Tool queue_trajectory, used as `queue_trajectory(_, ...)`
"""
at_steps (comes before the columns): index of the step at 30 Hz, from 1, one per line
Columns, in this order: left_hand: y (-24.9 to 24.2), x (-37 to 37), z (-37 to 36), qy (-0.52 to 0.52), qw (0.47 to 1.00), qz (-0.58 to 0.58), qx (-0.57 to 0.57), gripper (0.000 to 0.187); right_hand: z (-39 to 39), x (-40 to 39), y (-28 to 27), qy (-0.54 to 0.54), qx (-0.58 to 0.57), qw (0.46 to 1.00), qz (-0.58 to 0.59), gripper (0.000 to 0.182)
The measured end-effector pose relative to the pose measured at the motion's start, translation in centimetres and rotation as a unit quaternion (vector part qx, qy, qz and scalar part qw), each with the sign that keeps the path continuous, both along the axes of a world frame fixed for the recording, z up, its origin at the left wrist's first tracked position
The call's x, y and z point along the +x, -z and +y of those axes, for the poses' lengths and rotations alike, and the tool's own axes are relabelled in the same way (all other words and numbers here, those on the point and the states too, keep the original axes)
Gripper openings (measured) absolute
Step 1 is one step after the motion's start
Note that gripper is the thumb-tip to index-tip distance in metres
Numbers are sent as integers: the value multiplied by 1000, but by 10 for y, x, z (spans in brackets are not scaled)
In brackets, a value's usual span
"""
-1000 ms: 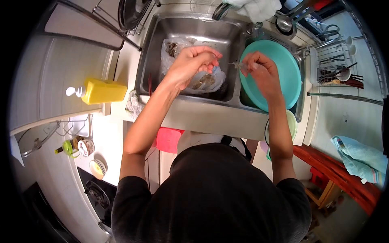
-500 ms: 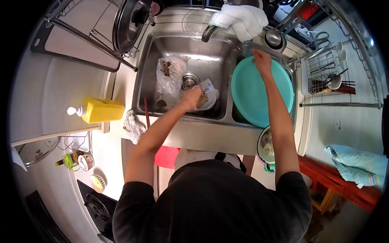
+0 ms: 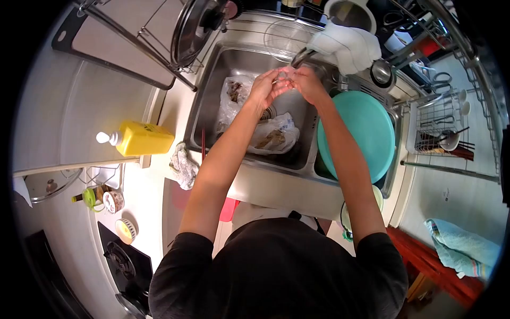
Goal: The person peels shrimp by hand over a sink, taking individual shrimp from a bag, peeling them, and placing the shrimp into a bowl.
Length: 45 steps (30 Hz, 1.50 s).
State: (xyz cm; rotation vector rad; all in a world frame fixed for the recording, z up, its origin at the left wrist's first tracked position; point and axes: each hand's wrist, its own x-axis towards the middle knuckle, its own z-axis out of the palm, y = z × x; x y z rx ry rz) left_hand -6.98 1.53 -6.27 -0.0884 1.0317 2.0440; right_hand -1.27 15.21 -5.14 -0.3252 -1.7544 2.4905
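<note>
Under the curved faucet (image 3: 303,57), my left hand (image 3: 268,89) and my right hand (image 3: 307,84) meet at the fingertips over the steel sink (image 3: 212,66). Both have curled fingers, pinched around something small and pale that I cannot make out; the fingers look wet. Below them in the basin lies an opened clear plastic bag (image 3: 287,125) with brownish pieces inside. A second plastic bag (image 3: 229,109), also holding brownish bits, is at the basin's left, partly behind my left forearm. The drain is mostly covered by my left hand and the bag.
A turquoise basin (image 3: 361,135) fills the right sink bowl. A white cloth (image 3: 348,48) drapes over the faucet. On the left counter are a yellow pump bottle (image 3: 146,139), a crumpled rag (image 3: 183,167) and red chopsticks (image 3: 203,143). A bowl (image 3: 378,198) sits beneath my right forearm.
My left hand has left the bag and risen to the faucet. My right hand has moved from beside the tap, above the turquoise basin, to meet it. The view has shifted slightly.
</note>
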Motion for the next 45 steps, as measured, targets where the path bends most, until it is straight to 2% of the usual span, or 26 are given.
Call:
queue_trajectory(2, -3, -11, -7, -5, 998, 61, -24, 21, 3, -9, 2, -22, 4, 1000, -2, 14)
queue_trajectory(5, -1, -21, -17, 29, 998, 42, 39, 19, 4, -16, 4, -21, 39, 999, -28, 14)
queue_trajectory(7, -1, -21, -18, 43, 997, 64, 20, 17, -1, -20, 4, -3, 66, 996, -51, 16)
queue_trajectory(9, -4, -21, -17, 58, 994, 88, 2, 17, -9, -28, 12, 127, 228, 965, -25, 24)
queue_trajectory(10, -6, -21, -17, 67, 993, 101, -15, 16, -9, -30, 15, 128, 228, 965, -25, 24)
queue_trajectory(12, -2, -22, -16, 79, 990, 113, -33, 15, -6, -31, 24, 145, 394, 908, -14, 26)
queue_trajectory(13, -1, -25, -16, 81, 992, 97, -6, 14, 0, -26, 27, 146, 394, 907, -16, 26)
queue_trajectory(15, 1, -26, -13, 86, 993, 80, 21, 13, 21, 1, 27, 99, 499, 861, 31, 25)
queue_trajectory(17, -7, -26, -4, 86, 994, 72, 15, 15, 42, 42, 21, 137, 521, 838, -90, 21)
queue_trajectory(20, -14, -23, 10, 72, 995, 72, -10, 18, 79, 80, 38, 199, 487, 844, -105, 20)
queue_trajectory(25, -23, -24, 14, 55, 993, 93, -43, 23, 97, 78, 27, 278, 487, 827, -44, 15)
queue_trajectory(26, -22, -27, 10, 63, 995, 78, -17, 23, 99, 73, 30, 277, 486, 828, -44, 15)
queue_trajectory(28, -19, -25, 8, 72, 995, 63, 11, 24, 99, 65, 37, 229, 458, 858, -34, 23)
queue_trajectory(29, -23, -22, 7, 63, 997, 43, 16, 23, 79, 62, 21, 162, 437, 885, -3, 26)
queue_trajectory(32, -18, -13, 8, 51, 998, 7, 40, 22, 15, 37, 13, 32, 255, 964, 67, 31)
queue_trajectory(34, -14, -16, 9, 45, 997, -2, 63, 21, 12, 30, 5, 10, 238, 970, 40, 26)
queue_trajectory(38, -2, -22, -2, -16, 1000, 1, 24, 20, 9, 32, -18, -31, 195, 980, -21, 15)
queue_trajectory(40, 4, -21, -6, -32, 999, -2, 8, 20, 8, 29, -19, -24, 200, 979, -12, 15)
queue_trajectory(43, -1, -18, -13, -32, 999, -5, 13, 21, 11, 25, -18, -24, 211, 977, 11, 16)
queue_trajectory(45, -17, -10, -22, 44, 998, 33, -13, 17, 7, 26, -24, -38, 216, 975, 21, 18)
